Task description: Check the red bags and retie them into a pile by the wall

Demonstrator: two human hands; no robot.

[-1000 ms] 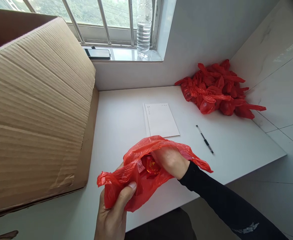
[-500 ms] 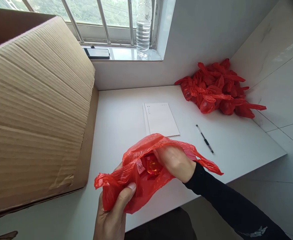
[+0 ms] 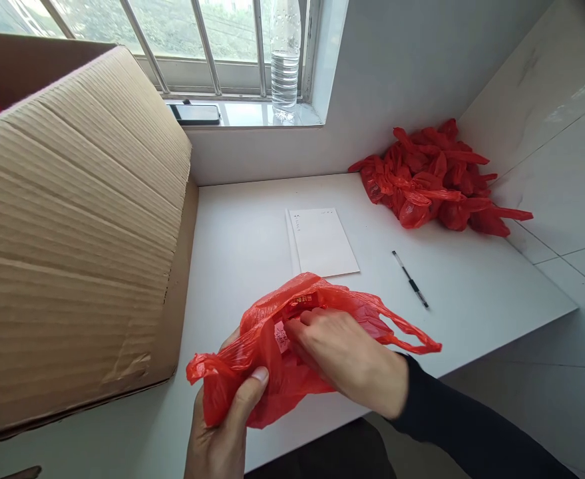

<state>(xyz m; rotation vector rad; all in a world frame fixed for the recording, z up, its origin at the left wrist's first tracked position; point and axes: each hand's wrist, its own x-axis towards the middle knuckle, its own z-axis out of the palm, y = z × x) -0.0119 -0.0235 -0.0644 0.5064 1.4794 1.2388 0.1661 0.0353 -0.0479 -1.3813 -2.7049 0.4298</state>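
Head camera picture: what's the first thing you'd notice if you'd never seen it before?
The bright red plastic bag in the middle, gripped from below by the left hand while the right hand puts its fingers at the bag's mouth. Next, the heap of red bags at the far right of the white table, and the big cardboard box filling the left side.
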